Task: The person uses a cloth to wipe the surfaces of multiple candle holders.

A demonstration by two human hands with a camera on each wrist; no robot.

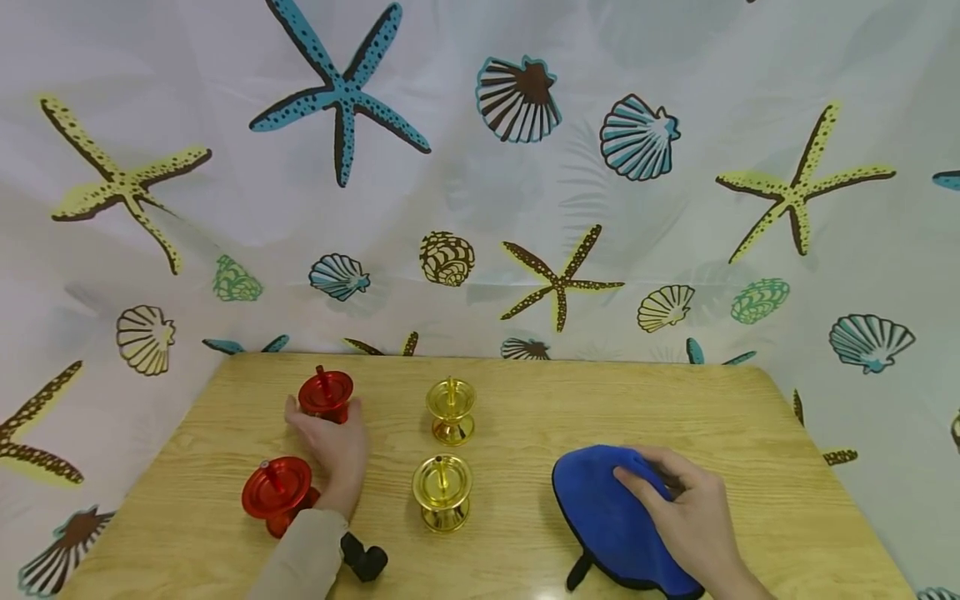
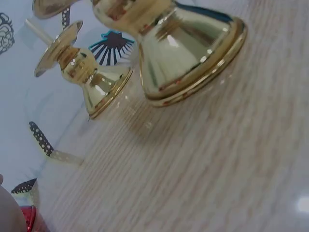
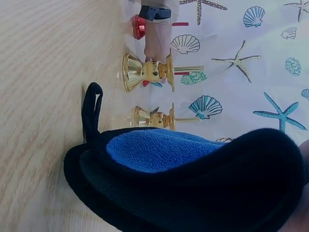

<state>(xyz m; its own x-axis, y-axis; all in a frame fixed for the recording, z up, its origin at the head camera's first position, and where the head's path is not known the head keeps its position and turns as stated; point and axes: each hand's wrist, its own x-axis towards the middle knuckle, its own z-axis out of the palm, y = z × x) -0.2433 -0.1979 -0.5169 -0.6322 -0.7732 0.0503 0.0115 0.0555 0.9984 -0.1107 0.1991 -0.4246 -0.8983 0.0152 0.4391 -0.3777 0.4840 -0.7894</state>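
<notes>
My left hand (image 1: 339, 450) reaches to the back left of the table and holds a red candle holder (image 1: 327, 392) by its lower part, which the fingers hide. A second red candle holder (image 1: 276, 490) stands beside the left wrist. At the right, my right hand (image 1: 693, 512) pinches a blue cleaning mitt (image 1: 611, 508) with black edging, thumb on its upper face. The right wrist view shows the mitt's dark underside and its black hanging loop (image 3: 91, 111). In the left wrist view only a bit of red (image 2: 30, 217) shows at the lower left corner.
Two gold candle holders stand upright mid-table, one (image 1: 451, 408) behind the other (image 1: 442, 492), right of the left forearm. All stand on a wooden table (image 1: 525, 417). A white curtain (image 1: 465, 183) printed with shells and starfish hangs behind it and at both sides.
</notes>
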